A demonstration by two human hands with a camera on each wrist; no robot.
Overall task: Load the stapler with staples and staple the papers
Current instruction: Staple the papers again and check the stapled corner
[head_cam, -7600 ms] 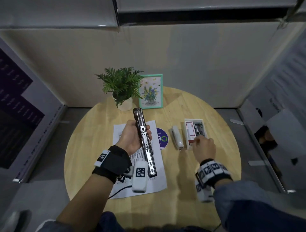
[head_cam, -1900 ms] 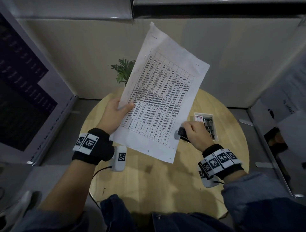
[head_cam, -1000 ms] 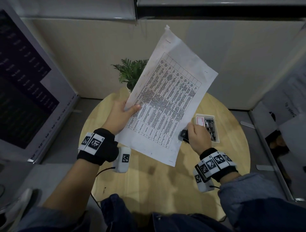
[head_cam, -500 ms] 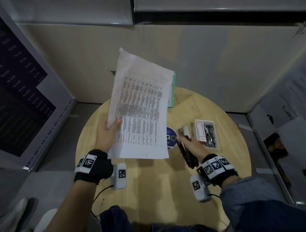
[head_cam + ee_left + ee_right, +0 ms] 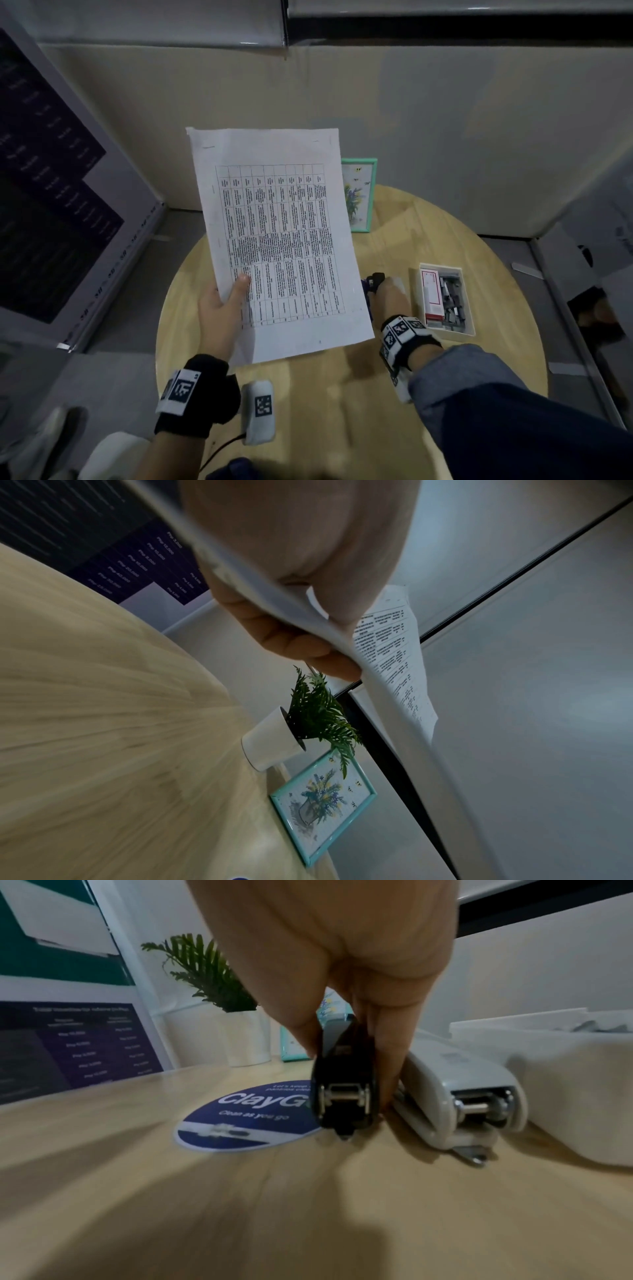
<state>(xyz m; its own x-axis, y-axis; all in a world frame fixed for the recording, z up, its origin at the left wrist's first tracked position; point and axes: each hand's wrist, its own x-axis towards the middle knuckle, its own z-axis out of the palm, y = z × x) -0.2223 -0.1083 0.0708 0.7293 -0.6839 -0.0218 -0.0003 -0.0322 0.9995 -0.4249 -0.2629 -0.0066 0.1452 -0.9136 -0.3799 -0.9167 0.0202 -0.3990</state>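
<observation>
Judging from how things lie, the setting-down step is in hand: the black stapler [image 5: 346,1093] is pinched by the right hand [image 5: 388,301] on the surface [image 5: 325,404] beside a "ClayGo – Clean as you go" sticker [image 5: 246,1121], the papers [image 5: 277,240] are pinched aloft by the left hand [image 5: 222,308], and release is called for next.

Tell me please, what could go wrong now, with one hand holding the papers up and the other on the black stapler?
1. The left hand pinches the papers at one lower corner only; the sheets might sag or slip.
2. The right hand holds the black stapler close beside the white stapler; it could bump it.
</observation>
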